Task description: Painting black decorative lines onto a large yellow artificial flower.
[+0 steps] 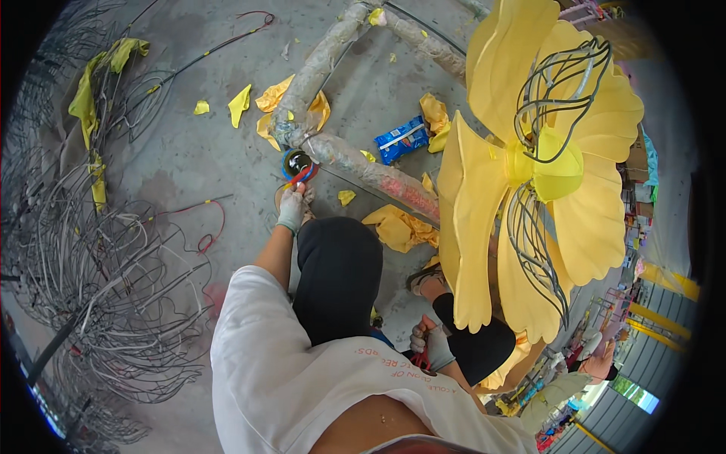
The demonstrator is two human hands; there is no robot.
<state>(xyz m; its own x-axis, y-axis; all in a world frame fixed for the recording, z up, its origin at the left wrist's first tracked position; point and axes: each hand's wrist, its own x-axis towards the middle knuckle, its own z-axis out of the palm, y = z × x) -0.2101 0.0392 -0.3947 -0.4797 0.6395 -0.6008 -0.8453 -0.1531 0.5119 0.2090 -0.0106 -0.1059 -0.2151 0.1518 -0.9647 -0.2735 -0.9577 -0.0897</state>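
My left hand, in a pale glove, reaches forward past my knee, its fingers closed on a slim red stick-like tool. The tool's far end meets a round blue-rimmed tin with a dark, shiny inside, standing on the floor; I cannot make out the tip. Close to my body, my gloved right hand is closed on red-handled scissors, mostly hidden by the fingers. A large yellow fabric flower stands to my right, with dark wire loops at its yellow centre.
A plastic-wrapped tube frame lies ahead, with a blue packet inside its corner. Yellow fabric scraps are strewn on the grey floor. Tangled wire bundles fill the left side. Boxes and coloured materials line the far right.
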